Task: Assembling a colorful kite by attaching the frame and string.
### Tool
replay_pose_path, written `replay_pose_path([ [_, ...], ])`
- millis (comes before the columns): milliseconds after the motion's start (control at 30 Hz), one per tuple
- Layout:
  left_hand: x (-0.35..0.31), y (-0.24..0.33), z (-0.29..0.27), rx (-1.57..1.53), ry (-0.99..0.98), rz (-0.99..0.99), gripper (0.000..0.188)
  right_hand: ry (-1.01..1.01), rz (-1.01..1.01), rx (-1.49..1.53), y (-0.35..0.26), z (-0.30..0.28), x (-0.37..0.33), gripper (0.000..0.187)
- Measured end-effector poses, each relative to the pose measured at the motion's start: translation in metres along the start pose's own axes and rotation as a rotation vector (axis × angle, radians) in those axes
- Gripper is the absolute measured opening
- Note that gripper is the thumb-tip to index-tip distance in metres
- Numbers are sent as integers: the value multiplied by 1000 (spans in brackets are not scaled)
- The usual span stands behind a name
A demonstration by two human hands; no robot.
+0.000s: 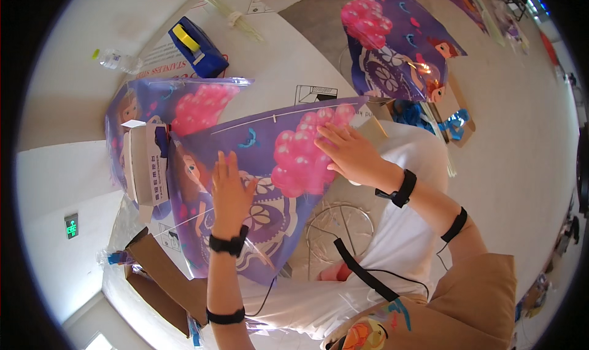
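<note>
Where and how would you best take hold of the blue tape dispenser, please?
I would grip the blue tape dispenser across its two long sides, coming from above with the left hand, the nearer one: the body looks long and narrow, and the yellow roll showing in its top is probably best kept clear.

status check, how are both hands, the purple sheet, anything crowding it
Left hand: open on purple sheet. Right hand: open over its pink print. Sheet spread, printed side showing. White box crowding left edge.
</note>
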State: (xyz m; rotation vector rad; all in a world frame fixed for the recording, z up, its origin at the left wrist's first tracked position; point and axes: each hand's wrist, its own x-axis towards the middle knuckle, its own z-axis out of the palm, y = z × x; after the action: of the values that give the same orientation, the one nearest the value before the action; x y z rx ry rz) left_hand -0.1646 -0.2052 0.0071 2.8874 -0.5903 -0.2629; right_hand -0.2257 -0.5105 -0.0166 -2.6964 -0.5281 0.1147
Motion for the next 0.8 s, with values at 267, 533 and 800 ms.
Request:
replay_pose_path([
  [267, -147, 117, -31, -193, -463, -62, 61, 39, -22, 14, 1, 10, 5, 53],
  [533, -248, 209, -14, -452, -476, -185, 55, 32, -36, -33, 4, 7, 4, 53],
  [800, -269, 154, -153, -691, -585, -202, 52, 64, -68, -54, 14, 19, 1, 50],
])
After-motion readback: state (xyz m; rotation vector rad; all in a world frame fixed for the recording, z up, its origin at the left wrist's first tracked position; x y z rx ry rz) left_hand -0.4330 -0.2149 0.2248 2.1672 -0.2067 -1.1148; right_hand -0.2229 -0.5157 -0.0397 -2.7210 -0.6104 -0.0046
